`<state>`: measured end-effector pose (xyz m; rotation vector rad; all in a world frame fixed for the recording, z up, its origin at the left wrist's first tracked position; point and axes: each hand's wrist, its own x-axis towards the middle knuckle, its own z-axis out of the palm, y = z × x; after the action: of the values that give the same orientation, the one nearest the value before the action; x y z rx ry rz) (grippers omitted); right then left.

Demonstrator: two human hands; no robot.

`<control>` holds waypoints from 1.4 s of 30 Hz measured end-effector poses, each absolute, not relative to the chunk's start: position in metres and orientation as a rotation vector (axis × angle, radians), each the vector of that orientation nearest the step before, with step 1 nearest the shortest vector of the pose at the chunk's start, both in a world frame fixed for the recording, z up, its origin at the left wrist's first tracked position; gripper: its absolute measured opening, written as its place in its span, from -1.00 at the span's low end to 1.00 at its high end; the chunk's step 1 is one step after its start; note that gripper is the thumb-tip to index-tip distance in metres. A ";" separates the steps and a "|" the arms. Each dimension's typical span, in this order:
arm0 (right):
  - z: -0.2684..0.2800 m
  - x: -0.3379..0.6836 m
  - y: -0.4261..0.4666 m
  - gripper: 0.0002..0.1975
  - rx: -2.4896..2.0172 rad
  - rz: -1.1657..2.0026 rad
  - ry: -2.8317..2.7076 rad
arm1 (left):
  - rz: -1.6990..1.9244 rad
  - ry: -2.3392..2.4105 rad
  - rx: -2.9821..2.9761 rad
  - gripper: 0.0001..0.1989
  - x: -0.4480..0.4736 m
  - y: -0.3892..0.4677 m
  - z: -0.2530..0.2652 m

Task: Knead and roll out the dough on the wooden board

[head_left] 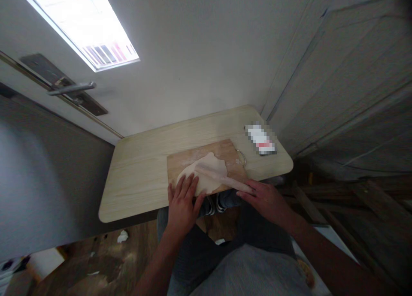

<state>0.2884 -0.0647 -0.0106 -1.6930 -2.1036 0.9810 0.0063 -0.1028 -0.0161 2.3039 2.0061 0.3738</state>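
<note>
Against a pale door, on a wood-grain desk, with a wooden cutting board as landmark. Spread flat across the board, ragged at the edge: dough, probably soft, limp and easily stretched or torn where thin; best supported broadly from beneath, not pinched. Lying over the dough and slanting to the board's near right corner: rolling pin, likely stiff, fairly light and smooth, perhaps slick with flour; best held by its ends, clear of the dough. Just off that corner of the board, right hand, fingers closed around the pin's near end. At the board's near left, left hand, fingers open and spread, pressing on the dough's edge, gripping nothing. To the board's right, well apart from both hands, pixelated object; cannot tell its kind.
</note>
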 end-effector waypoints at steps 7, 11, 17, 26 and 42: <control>-0.007 0.275 -0.068 -0.68 -1.616 0.965 -2.205 | 0.842 2.113 2.106 -0.72 -0.024 -0.098 -0.019; -0.009 0.264 -0.071 -0.70 -1.585 0.955 -2.216 | 0.899 2.112 2.032 -0.59 -0.025 -0.080 -0.019; -0.008 0.263 -0.072 -0.64 -1.735 0.902 -2.071 | 0.623 2.152 2.064 -0.52 -0.011 -0.066 -0.019; -0.019 0.275 -0.083 -0.59 -1.811 1.068 -1.924 | 0.510 2.099 2.100 -0.49 -0.013 -0.074 -0.015; -0.017 0.275 -0.083 -0.56 -1.699 1.176 -1.833 | 0.493 2.083 2.268 -0.57 0.020 -0.004 -0.006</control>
<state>0.2748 -0.0830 -0.0173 -1.6990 -1.8330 1.1761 0.0200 -0.0037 -0.0058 2.2678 2.0826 0.4929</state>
